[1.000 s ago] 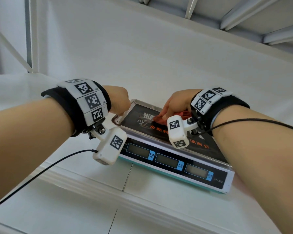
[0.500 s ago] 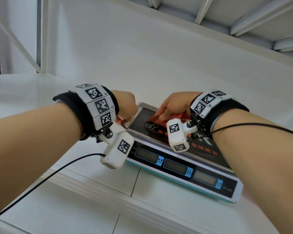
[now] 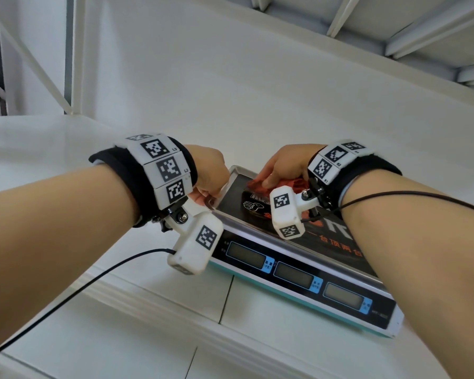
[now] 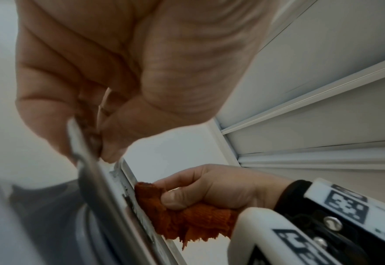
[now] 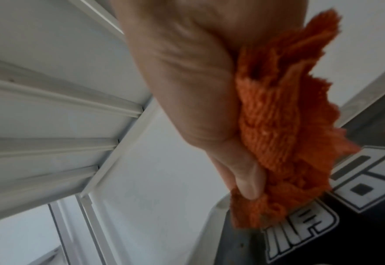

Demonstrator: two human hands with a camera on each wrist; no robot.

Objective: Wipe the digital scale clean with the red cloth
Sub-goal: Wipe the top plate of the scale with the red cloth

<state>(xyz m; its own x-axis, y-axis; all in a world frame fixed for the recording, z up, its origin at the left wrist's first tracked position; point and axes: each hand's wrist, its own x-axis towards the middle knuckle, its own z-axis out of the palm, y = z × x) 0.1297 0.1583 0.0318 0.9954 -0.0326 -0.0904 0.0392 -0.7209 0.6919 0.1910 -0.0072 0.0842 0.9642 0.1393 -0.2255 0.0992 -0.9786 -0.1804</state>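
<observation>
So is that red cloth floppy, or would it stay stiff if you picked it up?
Probably floppy: the red cloth bunches into soft folds where the right hand grips it. Likely light too, since loose frayed edges stick out past the fingers. It probably won't slide easily on the scale's tray.

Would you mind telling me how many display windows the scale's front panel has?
3, in a row along the scale front: left, middle, right. None seems hidden.
</observation>
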